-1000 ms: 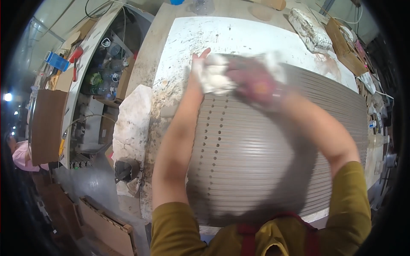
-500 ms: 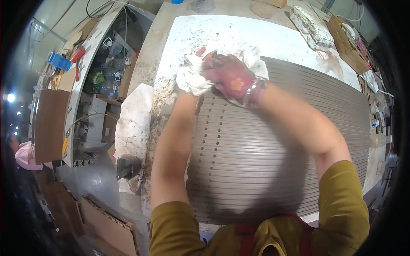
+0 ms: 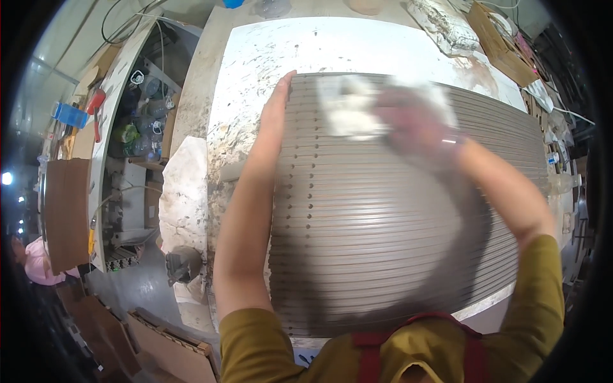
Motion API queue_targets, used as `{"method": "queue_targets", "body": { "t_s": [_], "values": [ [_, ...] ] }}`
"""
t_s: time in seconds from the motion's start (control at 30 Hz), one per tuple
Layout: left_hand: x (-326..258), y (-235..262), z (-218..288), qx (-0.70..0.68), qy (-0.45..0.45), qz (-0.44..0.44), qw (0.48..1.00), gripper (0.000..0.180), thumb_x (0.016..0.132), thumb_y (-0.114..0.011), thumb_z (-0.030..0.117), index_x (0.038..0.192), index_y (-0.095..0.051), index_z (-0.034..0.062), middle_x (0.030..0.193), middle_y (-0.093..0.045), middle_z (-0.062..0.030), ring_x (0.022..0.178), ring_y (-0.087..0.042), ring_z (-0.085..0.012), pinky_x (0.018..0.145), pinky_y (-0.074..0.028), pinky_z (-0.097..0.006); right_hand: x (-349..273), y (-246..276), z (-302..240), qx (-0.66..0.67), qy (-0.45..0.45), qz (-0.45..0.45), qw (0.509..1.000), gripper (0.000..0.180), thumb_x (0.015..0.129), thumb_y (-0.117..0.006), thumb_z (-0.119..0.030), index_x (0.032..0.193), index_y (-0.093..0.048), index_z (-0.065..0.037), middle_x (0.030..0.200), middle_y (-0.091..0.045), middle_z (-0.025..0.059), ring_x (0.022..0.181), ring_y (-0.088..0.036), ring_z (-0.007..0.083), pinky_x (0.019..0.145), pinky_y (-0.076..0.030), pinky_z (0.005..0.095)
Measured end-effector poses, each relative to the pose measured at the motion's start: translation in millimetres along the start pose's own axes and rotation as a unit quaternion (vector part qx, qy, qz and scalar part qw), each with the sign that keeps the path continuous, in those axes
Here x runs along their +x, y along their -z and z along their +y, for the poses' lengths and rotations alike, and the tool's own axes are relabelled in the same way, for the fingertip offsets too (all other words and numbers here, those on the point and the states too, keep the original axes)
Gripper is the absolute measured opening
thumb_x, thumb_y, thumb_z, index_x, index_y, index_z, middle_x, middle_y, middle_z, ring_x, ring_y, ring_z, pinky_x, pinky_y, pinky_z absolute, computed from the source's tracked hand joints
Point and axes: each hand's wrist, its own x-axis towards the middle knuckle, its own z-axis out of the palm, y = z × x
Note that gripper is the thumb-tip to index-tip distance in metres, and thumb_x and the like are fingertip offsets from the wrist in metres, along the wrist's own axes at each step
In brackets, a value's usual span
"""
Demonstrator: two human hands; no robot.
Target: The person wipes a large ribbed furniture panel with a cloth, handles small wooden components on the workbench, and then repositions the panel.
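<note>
A grey-brown panel with many parallel grooves and two columns of small holes near its left edge lies flat before me. My right hand, in a dark pink glove, is smeared by motion over the panel's far part. It holds a crumpled white cloth that spreads out on both sides of the hand against the grooves. My bare left hand rests along the panel's far left edge, its fingers stretched out and holding no cloth. The fingertips are partly hidden at the edge.
Under the panel is a stained white board on the worktable. At the far right lie a dirty white block and a cardboard box. An open cabinet with plastic bottles stands left. A dark cup-like object sits near the table's left side.
My right hand has swept right with the white cloth, away from my left hand. The left hand, which was at the cloth, now lies at the panel's edge. The view has shifted slightly.
</note>
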Motion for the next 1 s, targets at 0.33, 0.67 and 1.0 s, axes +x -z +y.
{"method": "queue_targets", "body": {
  "t_s": [0.33,0.67,1.0],
  "values": [
    [-3.4,0.4,6.9,0.028,0.015,0.01,0.999,0.063,0.096,-0.038,0.049,0.139,-0.039,0.0034,0.135,-0.046,-0.0172,0.121,-0.046,-0.0272,0.102,-0.036,-0.037,-94.0,13.0,95.3,-0.073,-0.062,0.084,0.992,0.046,0.068,-0.062,0.0,0.114,-0.06,-0.007,0.115,-0.058,0.0137,0.109,-0.053,0.0319,0.096,-0.042,0.0428],
    [29.5,30.7,-17.0,0.119,0.008,-0.027,0.992,0.056,0.098,-0.037,0.042,0.137,-0.043,0.0026,0.133,-0.048,-0.0151,0.117,-0.049,-0.0241,0.1,-0.04,-0.034,12.8,-29.0,5.9,-0.026,-0.096,0.029,0.995,0.043,0.072,-0.058,-0.004,0.115,-0.058,-0.002,0.113,-0.059,0.0173,0.111,-0.054,0.0313,0.091,-0.045,0.0405],
    [8.3,0.6,0.7,0.063,0.035,0.041,0.997,0.055,0.098,-0.037,0.042,0.136,-0.043,0.003,0.131,-0.049,-0.0118,0.115,-0.049,-0.0218,0.101,-0.037,-0.032,-118.1,47.9,150.7,-0.097,-0.434,0.172,0.879,0.016,0.075,-0.061,-0.009,0.09,-0.062,-0.003,0.09,-0.063,0.018,0.084,-0.064,0.0312,0.075,-0.049,0.045]
  ]
}}
